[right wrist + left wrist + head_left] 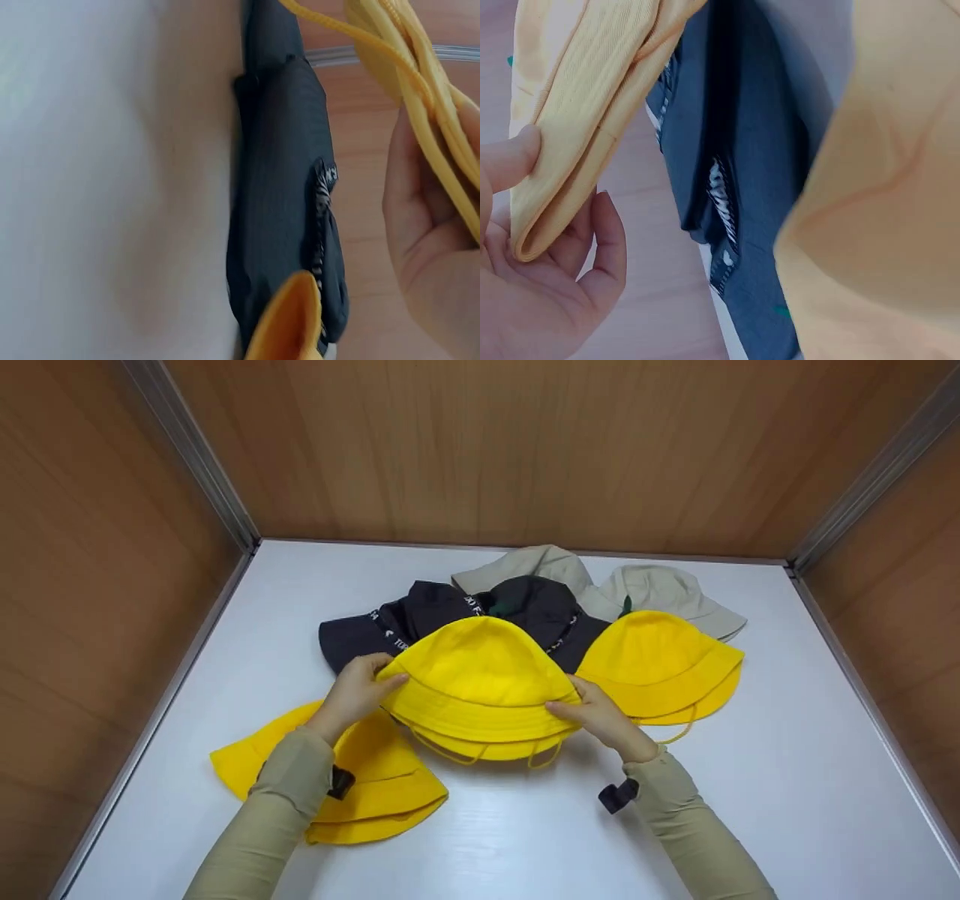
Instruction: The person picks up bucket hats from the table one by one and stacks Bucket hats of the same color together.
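In the head view, the left hand and right hand pinch opposite ends of a yellow hat, which seems already flattened but not yet set down, held above the middle of the tabletop. A second yellow hat lies toward the left edge, a third yellow hat toward the right; dark hats and beige hats lie nearer the back edge. The left wrist view shows the thumb pressing the doubled brim; the right wrist view shows a cord beside the gripped end.

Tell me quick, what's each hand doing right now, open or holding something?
Left hand: holding one end of the middle yellow hat.
Right hand: holding its other end.
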The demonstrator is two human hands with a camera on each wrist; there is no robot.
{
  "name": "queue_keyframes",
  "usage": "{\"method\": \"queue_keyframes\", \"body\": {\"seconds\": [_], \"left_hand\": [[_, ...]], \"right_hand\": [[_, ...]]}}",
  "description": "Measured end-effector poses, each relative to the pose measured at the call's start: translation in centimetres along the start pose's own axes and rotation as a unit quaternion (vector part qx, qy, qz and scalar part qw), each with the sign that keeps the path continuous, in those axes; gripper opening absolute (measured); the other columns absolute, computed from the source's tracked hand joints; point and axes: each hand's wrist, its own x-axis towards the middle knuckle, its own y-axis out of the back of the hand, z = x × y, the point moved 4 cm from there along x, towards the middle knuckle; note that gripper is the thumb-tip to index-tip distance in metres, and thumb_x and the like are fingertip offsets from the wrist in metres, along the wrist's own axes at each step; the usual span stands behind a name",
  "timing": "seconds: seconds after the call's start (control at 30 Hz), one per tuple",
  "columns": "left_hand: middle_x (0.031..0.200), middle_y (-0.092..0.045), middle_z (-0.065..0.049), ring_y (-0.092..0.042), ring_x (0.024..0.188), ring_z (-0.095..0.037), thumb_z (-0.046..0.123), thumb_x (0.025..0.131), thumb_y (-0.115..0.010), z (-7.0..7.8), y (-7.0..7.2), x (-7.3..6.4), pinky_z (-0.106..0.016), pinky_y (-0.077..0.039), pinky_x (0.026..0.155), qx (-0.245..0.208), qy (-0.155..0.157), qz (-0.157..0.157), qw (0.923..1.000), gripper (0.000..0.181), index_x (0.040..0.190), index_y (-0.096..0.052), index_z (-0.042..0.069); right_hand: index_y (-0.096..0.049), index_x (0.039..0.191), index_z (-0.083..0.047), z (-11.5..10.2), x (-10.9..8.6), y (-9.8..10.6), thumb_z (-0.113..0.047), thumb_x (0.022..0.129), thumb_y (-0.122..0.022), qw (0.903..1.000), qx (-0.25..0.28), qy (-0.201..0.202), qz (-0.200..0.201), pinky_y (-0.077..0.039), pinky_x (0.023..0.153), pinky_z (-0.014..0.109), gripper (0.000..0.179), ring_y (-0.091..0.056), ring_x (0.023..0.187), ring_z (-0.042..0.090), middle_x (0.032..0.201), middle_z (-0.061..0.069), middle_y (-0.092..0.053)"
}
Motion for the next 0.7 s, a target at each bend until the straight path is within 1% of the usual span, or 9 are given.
{"method": "queue_keyframes", "body": {"seconds": [0.1, 0.2, 0.33, 0.43, 0.6, 0.7], "left_hand": [[0.096, -0.061, -0.010, -0.051, 0.084, -0.021, 0.019, 0.094, -0.059, -0.9, 0.6, -0.2, -0.031, -0.042, 0.077, 0.007, 0.011, 0.003, 0.9999, 0.019, 0.102, -0.062, 0.002], [0.094, -0.060, -0.010, -0.049, 0.084, -0.022, 0.020, 0.094, -0.059, -1.7, 1.4, -0.5, -0.033, -0.040, 0.077, 0.025, 0.016, 0.003, 0.9996, 0.017, 0.098, -0.060, 0.003], [0.093, -0.059, -0.011, -0.048, 0.082, -0.023, 0.021, 0.094, -0.059, -2.4, 2.5, -1.0, -0.034, -0.040, 0.074, 0.057, 0.013, 0.000, 0.9983, 0.018, 0.096, -0.059, 0.003], [0.089, -0.058, -0.010, -0.047, 0.078, -0.022, 0.020, 0.094, -0.059, -2.9, 3.3, -1.3, -0.032, -0.039, 0.070, 0.074, 0.007, -0.006, 0.9972, 0.018, 0.095, -0.059, 0.002], [0.078, -0.050, -0.006, -0.043, 0.071, -0.020, 0.018, 0.093, -0.060, -4.1, 4.4, -2.0, -0.031, -0.035, 0.065, 0.091, -0.003, -0.022, 0.9956, 0.017, 0.092, -0.057, 0.002], [0.075, -0.047, -0.004, -0.042, 0.070, -0.019, 0.019, 0.093, -0.061, -4.9, 4.9, -2.4, -0.031, -0.035, 0.064, 0.089, 0.005, -0.028, 0.9956, 0.018, 0.090, -0.056, 0.002]], "right_hand": [[-0.044, 0.136, 0.003, 0.1, 0.7, -0.9, -0.020, 0.089, -0.066, 0.9999, 0.014, -0.004, -0.008, -0.047, 0.088, 0.028, 0.056, -0.057, 0.092, 0.014, 0.115, 0.011, -0.062], [-0.043, 0.136, 0.003, 0.1, 1.2, -1.9, -0.020, 0.090, -0.065, 0.9992, 0.030, -0.005, -0.024, -0.047, 0.087, 0.028, 0.056, -0.057, 0.091, 0.014, 0.113, 0.008, -0.062], [-0.042, 0.137, 0.003, 0.0, 1.8, -3.3, -0.019, 0.091, -0.064, 0.9983, 0.040, -0.002, -0.044, -0.047, 0.087, 0.027, 0.055, -0.057, 0.090, 0.014, 0.110, 0.008, -0.061], [-0.042, 0.137, 0.004, -0.2, 2.2, -4.2, -0.018, 0.091, -0.063, 0.9985, 0.034, -0.003, -0.043, -0.046, 0.086, 0.026, 0.055, -0.056, 0.090, 0.013, 0.112, 0.010, -0.060], [-0.042, 0.137, 0.005, -0.3, 2.8, -5.9, -0.016, 0.090, -0.062, 0.9984, 0.031, -0.013, -0.046, -0.046, 0.085, 0.025, 0.055, -0.056, 0.090, 0.011, 0.117, 0.014, -0.059], [-0.042, 0.136, 0.006, -0.3, 3.1, -6.8, -0.015, 0.091, -0.061, 0.9976, 0.035, -0.014, -0.057, -0.047, 0.085, 0.025, 0.053, -0.056, 0.090, 0.012, 0.118, 0.015, -0.059]]}}
